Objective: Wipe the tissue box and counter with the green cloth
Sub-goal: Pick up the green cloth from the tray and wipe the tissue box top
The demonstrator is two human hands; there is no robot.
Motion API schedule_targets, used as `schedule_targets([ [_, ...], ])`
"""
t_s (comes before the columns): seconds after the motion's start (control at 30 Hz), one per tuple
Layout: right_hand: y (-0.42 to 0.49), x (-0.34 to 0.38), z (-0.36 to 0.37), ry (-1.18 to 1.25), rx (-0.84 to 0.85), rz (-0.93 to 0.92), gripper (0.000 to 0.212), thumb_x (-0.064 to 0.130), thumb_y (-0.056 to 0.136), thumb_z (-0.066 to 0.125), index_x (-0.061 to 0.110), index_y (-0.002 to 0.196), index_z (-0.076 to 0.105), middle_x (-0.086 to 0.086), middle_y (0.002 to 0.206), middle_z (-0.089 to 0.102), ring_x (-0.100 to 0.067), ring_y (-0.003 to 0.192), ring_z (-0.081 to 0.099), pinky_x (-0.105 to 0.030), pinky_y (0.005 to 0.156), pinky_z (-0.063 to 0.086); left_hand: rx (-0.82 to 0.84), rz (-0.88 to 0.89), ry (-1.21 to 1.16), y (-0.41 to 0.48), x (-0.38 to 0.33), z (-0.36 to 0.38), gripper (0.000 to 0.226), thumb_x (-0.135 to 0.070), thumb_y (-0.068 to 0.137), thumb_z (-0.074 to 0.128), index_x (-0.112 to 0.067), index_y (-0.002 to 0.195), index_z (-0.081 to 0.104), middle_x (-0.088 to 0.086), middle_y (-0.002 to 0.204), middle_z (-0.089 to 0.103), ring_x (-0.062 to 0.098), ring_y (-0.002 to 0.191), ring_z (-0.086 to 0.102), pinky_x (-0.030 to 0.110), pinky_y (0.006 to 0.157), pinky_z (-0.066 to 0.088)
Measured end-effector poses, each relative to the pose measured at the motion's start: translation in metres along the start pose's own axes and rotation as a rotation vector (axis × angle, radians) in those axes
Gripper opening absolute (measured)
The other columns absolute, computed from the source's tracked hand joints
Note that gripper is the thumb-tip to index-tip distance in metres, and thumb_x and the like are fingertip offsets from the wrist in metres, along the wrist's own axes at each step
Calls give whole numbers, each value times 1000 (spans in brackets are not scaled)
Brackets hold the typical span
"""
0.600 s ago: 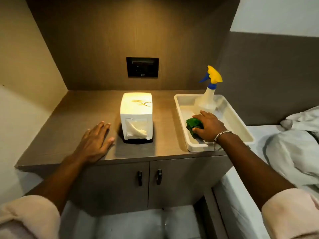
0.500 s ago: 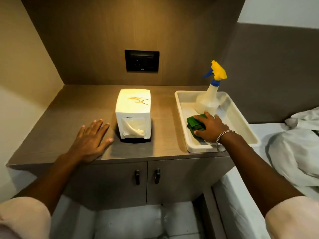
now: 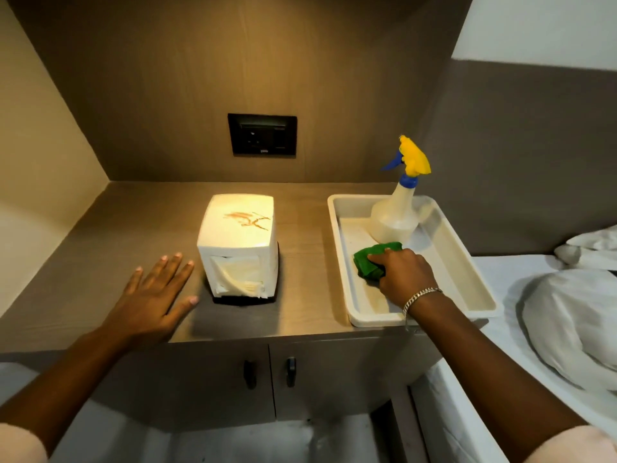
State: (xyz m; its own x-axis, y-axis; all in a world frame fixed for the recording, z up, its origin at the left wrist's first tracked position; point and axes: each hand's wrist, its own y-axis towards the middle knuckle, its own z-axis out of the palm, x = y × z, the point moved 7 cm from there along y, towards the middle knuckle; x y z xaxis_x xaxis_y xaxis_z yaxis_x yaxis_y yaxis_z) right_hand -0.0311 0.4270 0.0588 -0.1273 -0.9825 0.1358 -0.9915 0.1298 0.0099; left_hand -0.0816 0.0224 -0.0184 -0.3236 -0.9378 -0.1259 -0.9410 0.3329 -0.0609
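A white tissue box [image 3: 238, 238] with a brown smear on its top stands upright on the wooden counter [image 3: 133, 228], a tissue hanging from its front slot. The green cloth [image 3: 369, 262] lies bunched inside a cream tray [image 3: 467, 279] on the right of the counter. My right hand [image 3: 404, 275] is over the cloth with fingers curled around it. Flat on the counter just left of the tissue box rests my left hand [image 3: 153, 295], fingers spread, holding nothing.
A spray bottle [image 3: 397, 212] with a yellow and blue head stands at the back of the tray. A black wall socket [image 3: 262, 134] is behind the counter. Cabinet doors [image 3: 267, 372] sit below, and a bed with white linen [image 3: 567, 312] is to the right.
My right hand has closed further around the green cloth in the tray. My left hand stays flat on the counter. The view has shifted slightly.
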Motion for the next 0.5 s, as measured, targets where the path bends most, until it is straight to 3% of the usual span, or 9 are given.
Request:
schedule_targets([
  [0.13, -10, -2, -20, 135, -13, 36, 48, 30, 75, 76, 27, 121, 63, -13, 114, 69, -34, 102, 62, -38, 88, 52, -6, 11, -178, -1, -3, -21, 99, -88, 66, -3, -32, 148, -10, -3, 161, -14, 11, 145, -20, 43, 118, -10],
  [0.23, -18, 7, -51, 243, -183, 2, 45, 15, 75, 76, 25, 118, 66, -14, 110, 73, -33, 98, 67, -36, 86, 52, -150, 113, -324, 2, -16, -69, 95, -85, 73, 12, -32, 149, -10, -6, 161, -15, 5, 144, -23, 42, 118, -10],
  [0.33, -30, 43, -85, 420, -307, -115, 44, 12, 73, 77, 24, 114, 69, -8, 101, 76, -17, 84, 69, -32, 85, 54, -203, 254, -388, 13, -38, -113, 101, -87, 72, 22, -30, 150, -10, -8, 161, -17, 3, 144, -22, 41, 118, -11],
  [0.4, -34, 75, -102, 513, -331, -203, 48, 8, 72, 75, 24, 116, 68, -4, 105, 75, -6, 80, 63, -28, 85, 54, -128, 327, -377, 27, -52, -129, 113, -91, 65, 29, -30, 149, -15, -9, 159, -23, 3, 142, -26, 41, 118, -13],
  [0.5, -30, 121, -117, 578, -328, -314, 54, 4, 70, 75, 25, 119, 65, 1, 119, 67, -5, 100, 65, -27, 91, 53, 69, 372, -308, 51, -62, -138, 130, -96, 51, 36, -29, 147, -21, -10, 155, -32, 3, 138, -34, 39, 115, -19],
])
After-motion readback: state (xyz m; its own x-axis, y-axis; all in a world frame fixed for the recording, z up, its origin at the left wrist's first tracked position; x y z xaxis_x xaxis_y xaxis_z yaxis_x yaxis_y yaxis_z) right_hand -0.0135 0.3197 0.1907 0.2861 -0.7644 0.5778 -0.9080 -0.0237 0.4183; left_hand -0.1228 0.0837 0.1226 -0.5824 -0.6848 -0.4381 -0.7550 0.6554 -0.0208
